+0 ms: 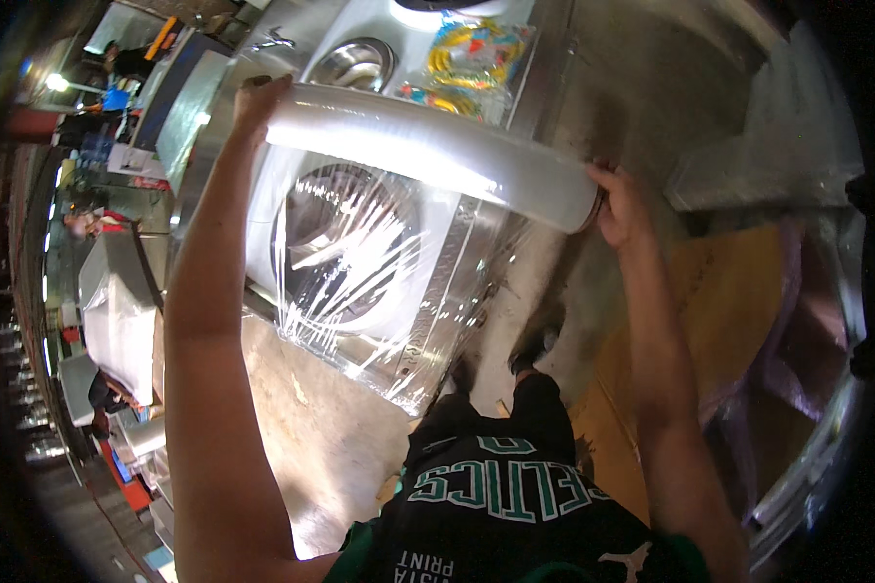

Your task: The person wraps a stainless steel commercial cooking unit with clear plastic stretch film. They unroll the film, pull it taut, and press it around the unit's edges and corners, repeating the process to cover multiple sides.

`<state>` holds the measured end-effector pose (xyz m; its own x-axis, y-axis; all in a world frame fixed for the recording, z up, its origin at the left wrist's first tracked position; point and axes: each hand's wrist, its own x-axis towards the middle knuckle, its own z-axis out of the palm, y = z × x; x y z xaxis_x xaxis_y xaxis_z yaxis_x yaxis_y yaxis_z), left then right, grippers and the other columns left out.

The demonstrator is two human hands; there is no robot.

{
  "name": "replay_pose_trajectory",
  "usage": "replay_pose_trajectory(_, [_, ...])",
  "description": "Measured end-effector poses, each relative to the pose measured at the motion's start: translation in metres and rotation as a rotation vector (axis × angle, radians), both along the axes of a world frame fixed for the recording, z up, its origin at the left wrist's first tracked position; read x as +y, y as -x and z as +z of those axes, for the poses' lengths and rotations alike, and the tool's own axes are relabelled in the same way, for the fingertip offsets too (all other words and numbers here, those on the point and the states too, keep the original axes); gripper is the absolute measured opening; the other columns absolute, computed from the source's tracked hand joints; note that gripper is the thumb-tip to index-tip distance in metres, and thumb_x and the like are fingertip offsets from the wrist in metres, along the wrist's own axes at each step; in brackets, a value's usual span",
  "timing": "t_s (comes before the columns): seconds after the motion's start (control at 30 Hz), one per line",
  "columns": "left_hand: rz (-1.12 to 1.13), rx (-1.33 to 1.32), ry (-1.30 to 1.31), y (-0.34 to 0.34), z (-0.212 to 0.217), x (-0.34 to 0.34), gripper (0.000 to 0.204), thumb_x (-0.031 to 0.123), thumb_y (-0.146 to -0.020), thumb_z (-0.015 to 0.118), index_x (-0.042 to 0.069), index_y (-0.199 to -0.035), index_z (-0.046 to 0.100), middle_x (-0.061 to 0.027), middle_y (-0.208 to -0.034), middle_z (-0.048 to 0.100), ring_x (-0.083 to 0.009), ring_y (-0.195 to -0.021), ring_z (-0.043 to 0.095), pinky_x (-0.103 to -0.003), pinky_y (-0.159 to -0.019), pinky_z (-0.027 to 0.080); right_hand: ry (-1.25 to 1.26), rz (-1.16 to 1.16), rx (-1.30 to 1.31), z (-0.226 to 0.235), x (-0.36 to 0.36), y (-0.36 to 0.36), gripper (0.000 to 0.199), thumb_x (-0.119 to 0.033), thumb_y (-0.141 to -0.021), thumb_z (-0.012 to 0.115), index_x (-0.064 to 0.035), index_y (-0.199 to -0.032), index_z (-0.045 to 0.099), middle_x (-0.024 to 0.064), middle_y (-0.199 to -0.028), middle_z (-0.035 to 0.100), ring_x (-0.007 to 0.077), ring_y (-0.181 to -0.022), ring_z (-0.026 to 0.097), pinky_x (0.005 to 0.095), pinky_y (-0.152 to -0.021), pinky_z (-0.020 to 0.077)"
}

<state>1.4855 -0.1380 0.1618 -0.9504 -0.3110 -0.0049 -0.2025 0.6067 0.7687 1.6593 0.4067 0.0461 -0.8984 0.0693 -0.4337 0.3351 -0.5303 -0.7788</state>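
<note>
The left hand (261,102) and right hand (620,209) were each closed on one end of a roll (428,148) of clear plastic, some fingers hidden from me. The roll spanned the space between the two grips. On the body side of them, a creased, glossy sheet (360,282) ran from it; beyond them lay a shiny bowl (358,64) and bagged yellow tubing (472,58).

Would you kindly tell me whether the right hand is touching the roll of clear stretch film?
Touching: the head view shows the right hand at the right end of the stretch film roll, digits against its edge.
</note>
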Motion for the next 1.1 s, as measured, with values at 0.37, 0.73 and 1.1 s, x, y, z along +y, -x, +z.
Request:
replay_pose_trajectory(0.37, [0.155,0.079,0.366,0.019,0.038,0.032,0.059,0.037,-0.079,0.077,0.000,-0.123,0.066,-0.0214,-0.110,0.073,-0.0309,-0.097,0.071,-0.042,-0.082,0.056,0.253,0.251,-0.226,-0.019,0.023,0.060,0.020,-0.014,-0.093,0.069,-0.0015,-0.107,0.063,0.0124,-0.098,0.066,0.0262,-0.091,0.068,0.0398,-0.082,0.0561])
replay_pose_trajectory(0.73, [0.053,-0.235,0.023,0.207,-0.025,0.064,0.040,0.020,-0.074,0.077,-0.007,-0.103,0.068,-0.0166,-0.092,0.070,-0.0272,-0.081,0.067,-0.043,-0.070,0.054,0.171,0.373,-0.649,-0.078,0.060,0.223,0.034,-0.026,-0.095,0.066,0.0022,-0.114,0.063,0.0167,-0.112,0.068,0.0308,-0.102,0.066,0.0504,-0.085,0.0554])
replay_pose_trajectory(1.1, [-0.009,-0.451,0.534,0.481,-0.080,0.135,0.033,0.027,-0.081,0.067,-0.004,-0.089,0.074,-0.0308,-0.091,0.071,-0.0398,-0.088,0.074,-0.050,-0.078,0.057,0.186,0.190,-0.807,-0.063,0.171,0.475,0.046,-0.025,-0.096,0.066,0.0037,-0.129,0.052,0.0189,-0.123,0.061,0.0316,-0.113,0.063,0.0484,-0.090,0.0576])
